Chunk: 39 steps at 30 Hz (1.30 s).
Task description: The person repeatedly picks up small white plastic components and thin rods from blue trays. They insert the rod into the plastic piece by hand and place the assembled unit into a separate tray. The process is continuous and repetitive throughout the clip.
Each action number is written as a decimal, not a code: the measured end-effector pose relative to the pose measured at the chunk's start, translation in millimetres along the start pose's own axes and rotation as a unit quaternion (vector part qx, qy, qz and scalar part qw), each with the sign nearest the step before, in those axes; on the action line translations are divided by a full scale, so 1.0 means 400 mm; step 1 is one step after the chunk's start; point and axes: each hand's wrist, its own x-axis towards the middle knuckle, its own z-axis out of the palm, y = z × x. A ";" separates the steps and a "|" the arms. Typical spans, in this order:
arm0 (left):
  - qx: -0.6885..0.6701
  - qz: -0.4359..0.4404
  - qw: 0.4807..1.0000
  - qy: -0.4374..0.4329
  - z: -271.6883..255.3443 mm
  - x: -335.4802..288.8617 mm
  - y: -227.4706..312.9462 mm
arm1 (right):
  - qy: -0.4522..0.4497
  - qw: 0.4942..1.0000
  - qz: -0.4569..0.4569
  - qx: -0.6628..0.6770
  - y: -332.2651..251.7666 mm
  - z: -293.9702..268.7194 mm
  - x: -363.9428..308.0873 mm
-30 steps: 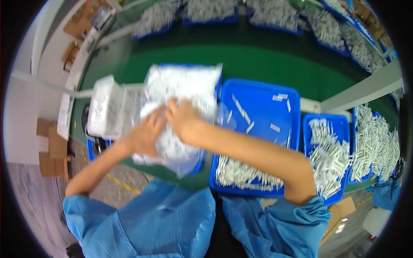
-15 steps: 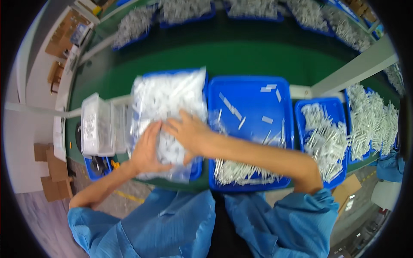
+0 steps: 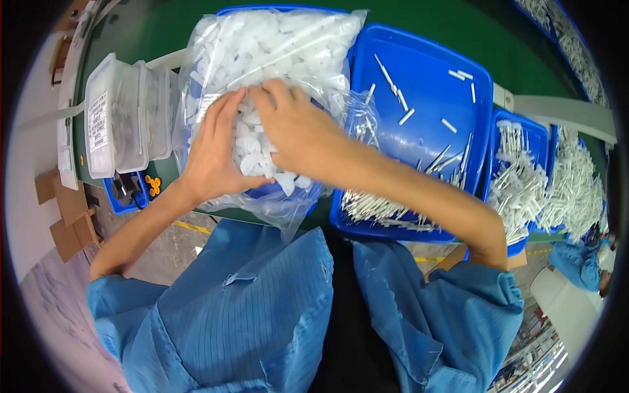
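Observation:
A large clear plastic bag (image 3: 272, 36) full of small white plastic pieces lies over a blue tray. Its lower part spreads toward me, and loose white pieces (image 3: 250, 145) show between my hands. My left hand (image 3: 213, 157) rests along the left of these pieces, fingers stretched out and thumb apart. From the other side my right hand (image 3: 298, 131) arches over them, its fingers bent but spread, with the thumb lower down. Both hands touch the bag or its pieces. The right fingertips are partly hidden.
Right of the bag sits a blue tray (image 3: 426, 72) with white sticks, mostly heaped at its near side. Smaller blue trays (image 3: 538, 134) of white parts stand farther right. Stacked clear plastic boxes (image 3: 118, 118) are at the left, above a small blue bin (image 3: 118, 204) and yellow pieces (image 3: 152, 185).
The view has tilted and come closer, so the bag and trays sit higher in it. My hands stay on the bag, with more loose white pieces showing between them.

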 end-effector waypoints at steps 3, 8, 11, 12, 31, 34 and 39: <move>-0.033 0.027 0.999 0.028 0.014 0.002 -0.023 | 0.082 0.982 -0.064 0.157 0.049 0.032 -0.014; -0.125 0.017 0.990 0.062 0.025 0.029 -0.009 | 0.129 0.963 0.022 0.234 -0.012 0.053 -0.030; -0.158 -0.007 0.984 0.080 0.012 0.043 0.025 | 0.140 0.945 0.058 0.288 -0.012 0.051 -0.015; -0.144 0.002 0.986 0.082 -0.002 0.046 0.050 | 0.169 0.944 0.044 0.279 -0.016 0.044 -0.024; -0.239 0.115 0.956 0.124 0.266 0.308 0.459 | 0.227 0.958 0.138 0.108 0.222 -0.300 -0.396; -0.212 0.163 0.955 0.132 0.278 0.306 0.426 | 0.204 0.969 0.128 0.058 0.235 -0.289 -0.399; -0.214 0.176 0.950 0.147 0.179 0.219 0.401 | 0.189 0.966 0.151 -0.086 0.156 -0.323 -0.411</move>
